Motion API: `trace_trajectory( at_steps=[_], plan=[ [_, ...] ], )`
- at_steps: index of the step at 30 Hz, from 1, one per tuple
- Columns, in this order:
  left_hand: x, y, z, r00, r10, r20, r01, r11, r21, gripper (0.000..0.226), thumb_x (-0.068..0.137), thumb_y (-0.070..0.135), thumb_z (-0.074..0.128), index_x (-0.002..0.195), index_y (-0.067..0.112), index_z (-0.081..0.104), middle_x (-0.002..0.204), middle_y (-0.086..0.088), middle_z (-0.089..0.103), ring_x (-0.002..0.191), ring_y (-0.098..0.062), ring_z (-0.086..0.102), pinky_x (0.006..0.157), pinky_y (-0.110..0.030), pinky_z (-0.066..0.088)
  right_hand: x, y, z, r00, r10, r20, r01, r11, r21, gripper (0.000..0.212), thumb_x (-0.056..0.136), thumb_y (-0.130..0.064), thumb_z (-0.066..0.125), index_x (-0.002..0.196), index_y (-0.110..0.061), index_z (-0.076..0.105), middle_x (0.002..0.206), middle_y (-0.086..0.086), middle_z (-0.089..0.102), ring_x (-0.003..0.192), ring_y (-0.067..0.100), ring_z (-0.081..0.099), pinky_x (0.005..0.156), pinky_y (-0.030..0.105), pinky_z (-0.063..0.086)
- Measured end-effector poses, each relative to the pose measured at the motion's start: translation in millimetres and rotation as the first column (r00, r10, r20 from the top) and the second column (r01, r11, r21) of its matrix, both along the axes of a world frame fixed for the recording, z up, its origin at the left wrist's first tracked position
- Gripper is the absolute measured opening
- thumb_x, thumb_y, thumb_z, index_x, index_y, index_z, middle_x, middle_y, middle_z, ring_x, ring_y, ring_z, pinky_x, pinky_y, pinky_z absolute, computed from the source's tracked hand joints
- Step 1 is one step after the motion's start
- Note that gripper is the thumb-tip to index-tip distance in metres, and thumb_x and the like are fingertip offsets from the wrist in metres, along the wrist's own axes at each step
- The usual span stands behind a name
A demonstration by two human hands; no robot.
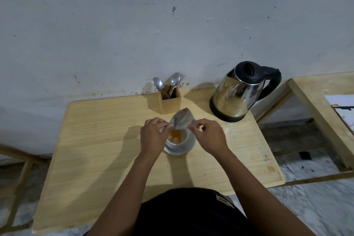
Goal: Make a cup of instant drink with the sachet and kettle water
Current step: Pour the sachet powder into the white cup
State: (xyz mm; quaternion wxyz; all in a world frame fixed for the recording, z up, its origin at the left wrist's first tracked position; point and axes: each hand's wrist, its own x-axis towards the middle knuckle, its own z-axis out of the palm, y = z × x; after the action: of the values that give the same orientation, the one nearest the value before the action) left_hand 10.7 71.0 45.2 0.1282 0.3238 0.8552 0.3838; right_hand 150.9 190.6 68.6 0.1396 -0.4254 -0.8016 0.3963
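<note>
A white cup (183,140) on a white saucer (188,149) sits mid-table with orange powder (175,136) in its bottom. Directly above the cup, both hands hold a silver sachet (183,118) tilted mouth-down. My left hand (154,137) pinches its left corner and my right hand (207,135) pinches its right corner. A steel kettle (239,93) with a black lid and handle stands at the table's back right, lid closed.
A wooden holder (171,101) with spoons and a fork stands behind the cup against the wall. The wooden table (95,140) has a raised rim. A second wooden frame (316,105) stands to the right, beyond a gap.
</note>
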Motion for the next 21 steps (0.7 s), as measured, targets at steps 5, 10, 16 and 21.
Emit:
trace_trajectory(
  at_steps=[5, 10, 16, 21],
  plan=[
    [0.8, 0.9, 1.3, 1.0, 0.015, 0.011, -0.015, 1.0, 0.003, 0.022, 0.084, 0.032, 0.068, 0.088, 0.012, 0.076, 0.091, 0.003, 0.067, 0.1, -0.02, 0.052, 0.089, -0.047, 0.045, 2.2, -1.4, -0.3, 0.999, 0.032, -0.009, -0.032, 0.999, -0.026, 0.017, 0.086, -0.039, 0.068, 0.078, -0.024, 0.071, 0.073, -0.009, 0.066, 0.063, 0.007, 0.056, 0.061, 0.028, 0.043],
    [2.6, -0.6, 2.4, 1.0, 0.008, 0.014, -0.008, 1.0, 0.004, 0.021, 0.084, 0.033, 0.068, 0.089, 0.014, 0.077, 0.089, 0.007, 0.065, 0.1, -0.02, 0.053, 0.089, -0.047, 0.045, 8.5, -5.5, -2.9, 1.0, -0.022, 0.011, 0.022, 1.0, 0.009, 0.015, 0.088, -0.038, 0.067, 0.087, -0.025, 0.073, 0.079, -0.018, 0.064, 0.064, 0.002, 0.054, 0.065, 0.027, 0.044],
    [1.8, -2.0, 1.5, 0.997, 0.011, 0.083, -0.01, 1.0, -0.008, 0.025, 0.082, 0.039, 0.069, 0.096, 0.018, 0.075, 0.105, 0.004, 0.066, 0.108, -0.019, 0.051, 0.093, -0.038, 0.044, 13.8, -5.4, -1.9, 0.992, -0.124, -0.032, 0.128, 0.981, 0.148, 0.008, 0.089, -0.033, 0.066, 0.09, -0.027, 0.072, 0.086, -0.016, 0.065, 0.067, 0.002, 0.052, 0.067, 0.026, 0.044],
    [-3.7, -11.6, 22.4, 0.917, 0.183, 0.354, -0.214, 0.976, 0.05, 0.037, 0.087, 0.052, 0.057, 0.098, 0.02, 0.072, 0.104, 0.004, 0.064, 0.106, -0.018, 0.059, 0.089, -0.032, 0.045, 19.4, -10.3, -2.9, 0.973, -0.143, -0.179, 0.175, 0.969, 0.172, 0.013, 0.088, -0.029, 0.068, 0.081, -0.019, 0.066, 0.08, -0.012, 0.063, 0.068, 0.001, 0.055, 0.058, 0.02, 0.035]
  ],
)
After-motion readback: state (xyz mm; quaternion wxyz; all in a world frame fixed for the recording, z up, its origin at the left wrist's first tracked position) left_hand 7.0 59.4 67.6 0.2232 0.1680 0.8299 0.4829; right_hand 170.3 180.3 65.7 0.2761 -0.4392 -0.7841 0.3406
